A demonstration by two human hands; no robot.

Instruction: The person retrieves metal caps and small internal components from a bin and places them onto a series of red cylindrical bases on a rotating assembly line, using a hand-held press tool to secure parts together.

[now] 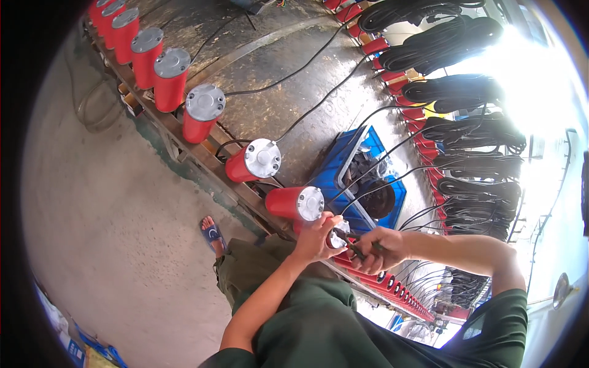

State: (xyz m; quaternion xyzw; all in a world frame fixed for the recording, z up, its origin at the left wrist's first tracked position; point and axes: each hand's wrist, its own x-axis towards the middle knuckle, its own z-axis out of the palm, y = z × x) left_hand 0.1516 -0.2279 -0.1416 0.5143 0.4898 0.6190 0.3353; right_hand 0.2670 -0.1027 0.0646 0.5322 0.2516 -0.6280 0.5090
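My left hand [314, 239] is closed around the capped end of a red cylinder, its fingers and thumb on either side of the silver end cap [338, 235]. Most of that cylinder's body is hidden behind the hand. In my right hand [379, 248] is a dark hand tool [355, 250] that looks like pliers, its tip against or very near this cap; the exact contact is too small to make out. Just beyond my left hand lies another red cylinder [283, 202] with a silver cap, and a black cable [368, 195] runs toward the held one.
A blue crate [328, 178] with dark parts inside stands on the worn bench [288, 55]. More capped red cylinders [199, 119] line the bench's left edge. Coiled black cables [472, 132] are stacked along the right. Several cables cross the bench top. Concrete floor [123, 214] lies at left.
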